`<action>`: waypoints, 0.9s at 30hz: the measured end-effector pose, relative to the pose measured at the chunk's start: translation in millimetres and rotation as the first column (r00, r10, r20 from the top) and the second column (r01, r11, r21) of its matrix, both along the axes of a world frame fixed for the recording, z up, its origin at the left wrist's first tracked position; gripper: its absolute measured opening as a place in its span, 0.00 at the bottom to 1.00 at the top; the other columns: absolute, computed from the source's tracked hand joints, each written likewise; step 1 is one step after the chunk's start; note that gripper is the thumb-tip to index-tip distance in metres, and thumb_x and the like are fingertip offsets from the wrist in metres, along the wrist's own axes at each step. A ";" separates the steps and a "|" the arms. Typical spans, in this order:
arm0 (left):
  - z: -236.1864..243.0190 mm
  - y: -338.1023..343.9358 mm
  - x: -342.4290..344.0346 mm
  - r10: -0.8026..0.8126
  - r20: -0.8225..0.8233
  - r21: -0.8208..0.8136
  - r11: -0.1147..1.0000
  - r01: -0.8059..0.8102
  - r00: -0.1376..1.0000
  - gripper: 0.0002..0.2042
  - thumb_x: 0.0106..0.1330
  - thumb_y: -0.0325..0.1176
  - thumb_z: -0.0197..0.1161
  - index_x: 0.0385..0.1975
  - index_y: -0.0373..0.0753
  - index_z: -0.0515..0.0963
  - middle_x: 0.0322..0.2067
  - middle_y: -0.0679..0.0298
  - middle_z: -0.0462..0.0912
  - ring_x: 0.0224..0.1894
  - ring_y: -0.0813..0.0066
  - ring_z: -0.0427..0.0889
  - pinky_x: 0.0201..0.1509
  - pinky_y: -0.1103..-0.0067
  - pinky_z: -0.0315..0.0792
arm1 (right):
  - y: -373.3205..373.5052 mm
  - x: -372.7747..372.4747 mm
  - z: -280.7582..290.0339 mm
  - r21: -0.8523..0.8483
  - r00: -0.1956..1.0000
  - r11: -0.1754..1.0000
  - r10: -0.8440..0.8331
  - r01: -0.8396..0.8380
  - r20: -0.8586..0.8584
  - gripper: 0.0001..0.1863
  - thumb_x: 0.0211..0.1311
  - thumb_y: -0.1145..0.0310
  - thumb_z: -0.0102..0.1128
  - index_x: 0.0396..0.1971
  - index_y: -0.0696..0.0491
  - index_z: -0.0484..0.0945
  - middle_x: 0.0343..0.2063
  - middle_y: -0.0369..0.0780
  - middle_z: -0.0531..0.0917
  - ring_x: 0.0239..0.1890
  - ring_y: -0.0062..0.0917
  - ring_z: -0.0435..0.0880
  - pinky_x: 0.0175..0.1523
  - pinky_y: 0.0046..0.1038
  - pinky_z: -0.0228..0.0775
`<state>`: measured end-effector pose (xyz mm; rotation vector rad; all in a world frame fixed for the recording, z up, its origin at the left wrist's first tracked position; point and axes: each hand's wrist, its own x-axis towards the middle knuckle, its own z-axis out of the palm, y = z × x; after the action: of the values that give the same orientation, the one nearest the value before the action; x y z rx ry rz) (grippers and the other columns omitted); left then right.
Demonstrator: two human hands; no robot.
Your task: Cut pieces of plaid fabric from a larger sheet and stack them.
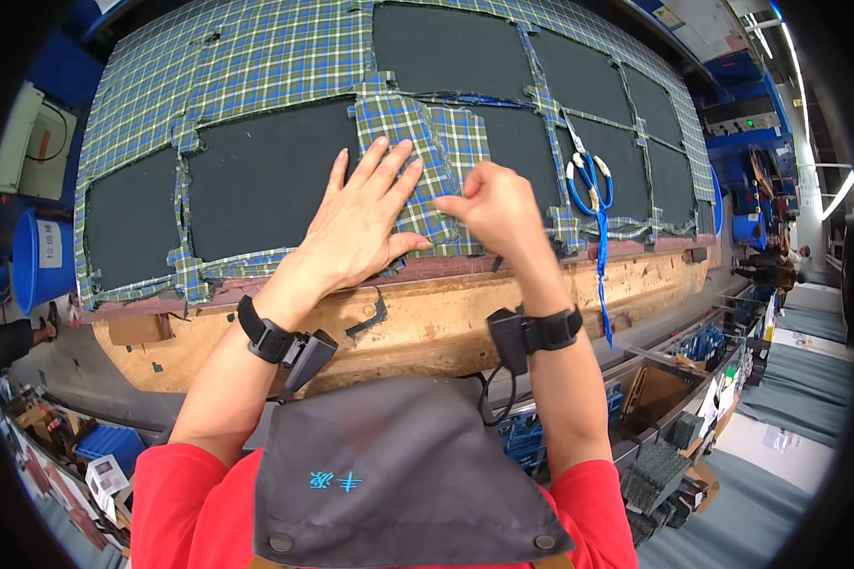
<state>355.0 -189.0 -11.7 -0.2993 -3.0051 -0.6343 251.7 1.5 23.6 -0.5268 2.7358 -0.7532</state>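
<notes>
My left hand (370,209) lies spread over a cut piece of green, blue and white plaid fabric (389,123), its fingertips reaching onto the dark panel (266,171) beside it. My right hand (491,211) is closed in a pinch at the seam of that piece, just right of my left fingers; a second plaid piece (465,137) lies underneath. Around them spreads plaid cloth (266,47) with several dark rectangular openings framed by frayed strips. Scissors with blue handles (603,180) and a hanging blue cord lie to the right of my right hand.
The worn wooden table edge (161,360) runs in front of me. Blue bins stand left (38,256) and right (750,228). Crates and stacked parts (664,474) fill the lower right. Another person's leg (14,337) shows at left; a distant person (778,270) is at right.
</notes>
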 end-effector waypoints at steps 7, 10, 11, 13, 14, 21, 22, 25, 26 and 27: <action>0.9 -0.1 2.2 0.011 -0.041 0.014 1.000 -0.010 0.999 0.44 0.64 0.57 0.67 0.74 0.37 0.61 0.76 0.52 0.56 0.80 0.51 0.49 0.79 0.45 0.46 | -5.8 -9.8 12.6 -0.051 0.993 0.999 -0.011 0.017 0.120 0.21 0.49 0.56 0.80 0.26 0.57 0.78 0.24 0.46 0.85 0.32 0.37 0.88 0.40 0.37 0.78; 4.4 2.5 -0.5 -0.015 0.000 0.007 1.000 0.015 1.000 0.45 0.64 0.58 0.66 0.75 0.39 0.59 0.78 0.52 0.52 0.80 0.48 0.48 0.79 0.46 0.45 | 14.2 -27.2 -3.7 0.093 0.996 0.992 -0.090 0.090 0.001 0.16 0.56 0.60 0.75 0.30 0.58 0.80 0.26 0.47 0.87 0.34 0.42 0.88 0.44 0.39 0.79; 4.5 2.1 0.6 -0.010 -0.003 0.003 1.000 0.010 1.000 0.45 0.64 0.58 0.66 0.75 0.39 0.59 0.78 0.52 0.52 0.80 0.48 0.48 0.79 0.46 0.45 | 15.2 -29.0 0.3 0.075 0.984 0.982 -0.173 0.176 -0.047 0.14 0.58 0.62 0.73 0.31 0.58 0.81 0.27 0.48 0.87 0.35 0.43 0.89 0.45 0.40 0.79; 4.2 2.0 2.0 -0.002 -0.011 0.002 1.000 0.002 1.000 0.45 0.64 0.59 0.65 0.75 0.38 0.59 0.77 0.52 0.53 0.80 0.48 0.48 0.79 0.46 0.45 | 10.9 -29.7 6.9 -0.010 0.986 0.986 -0.168 0.168 0.004 0.11 0.63 0.65 0.68 0.33 0.57 0.82 0.29 0.48 0.88 0.37 0.45 0.89 0.46 0.41 0.79; 3.6 2.2 1.8 -0.007 -0.020 -0.004 1.000 0.007 1.000 0.45 0.64 0.59 0.65 0.75 0.38 0.59 0.77 0.52 0.53 0.80 0.48 0.48 0.79 0.46 0.45 | 3.1 -24.5 5.4 -0.064 0.988 0.987 -0.150 0.148 -0.041 0.12 0.63 0.63 0.67 0.35 0.57 0.83 0.30 0.47 0.89 0.38 0.45 0.89 0.47 0.42 0.79; 1.6 1.0 1.3 0.023 -0.095 0.085 0.996 -0.015 0.995 0.46 0.66 0.58 0.65 0.75 0.31 0.56 0.77 0.47 0.53 0.79 0.45 0.49 0.79 0.44 0.44 | -30.9 -0.4 8.1 -0.010 0.994 0.994 -0.108 0.107 -0.029 0.24 0.61 0.54 0.70 0.46 0.61 0.82 0.39 0.53 0.88 0.47 0.48 0.88 0.53 0.45 0.78; 1.1 0.4 -2.0 0.097 -0.137 0.097 0.992 -0.084 0.986 0.45 0.67 0.57 0.64 0.75 0.31 0.56 0.77 0.47 0.53 0.80 0.45 0.48 0.79 0.45 0.44 | -32.9 -0.8 9.9 0.027 0.994 0.993 -0.114 0.113 0.007 0.25 0.60 0.54 0.71 0.46 0.60 0.83 0.39 0.53 0.88 0.47 0.48 0.88 0.52 0.45 0.78; -2.7 2.1 -9.5 0.175 -0.167 0.082 0.983 -0.163 0.970 0.41 0.70 0.54 0.62 0.74 0.31 0.58 0.76 0.48 0.54 0.80 0.45 0.47 0.79 0.46 0.44 | -33.8 -2.4 9.5 0.067 0.988 0.989 -0.136 0.132 0.071 0.24 0.57 0.53 0.73 0.43 0.59 0.84 0.38 0.51 0.89 0.47 0.46 0.88 0.51 0.43 0.78; -2.8 3.7 -11.1 0.132 -0.122 0.028 0.991 -0.130 0.984 0.40 0.70 0.55 0.61 0.73 0.30 0.60 0.76 0.47 0.54 0.80 0.45 0.47 0.79 0.46 0.44 | -33.8 -3.3 8.8 0.068 0.984 0.988 -0.149 0.142 0.101 0.24 0.56 0.52 0.74 0.40 0.59 0.85 0.37 0.50 0.89 0.46 0.45 0.89 0.51 0.43 0.79; -3.1 4.4 -11.6 0.091 -0.074 -0.024 0.995 -0.093 0.993 0.40 0.70 0.55 0.61 0.72 0.30 0.61 0.76 0.47 0.55 0.80 0.45 0.47 0.79 0.46 0.44 | -33.3 -3.4 8.7 0.067 0.984 0.988 -0.148 0.142 0.097 0.24 0.56 0.52 0.74 0.40 0.59 0.85 0.37 0.50 0.89 0.46 0.45 0.89 0.51 0.43 0.79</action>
<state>343.4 -184.6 -14.8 -0.1792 -2.9399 -0.5615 248.3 -31.8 32.3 -0.2711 2.7134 -0.7084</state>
